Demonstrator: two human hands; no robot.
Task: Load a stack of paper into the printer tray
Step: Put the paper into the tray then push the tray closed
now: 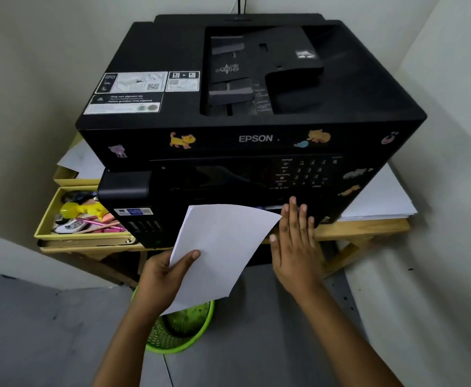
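A large black Epson printer [251, 113] with cat stickers stands on a low wooden table [368, 229]. My left hand [163, 277] grips a thin white stack of paper [220, 247] by its lower left corner, tilted in front of the printer's lower front. My right hand [295, 244] lies flat with fingers apart against the paper's right edge, fingertips touching the printer's front beside a slot where a sliver of white paper shows. The tray itself is hidden behind the paper and hands.
A yellow box [69, 216] of pens and small items sits left of the printer. Loose white sheets [379, 196] lie on the table at the right. A green mesh basket [178, 331] stands on the grey floor beneath my hands. Walls close in on both sides.
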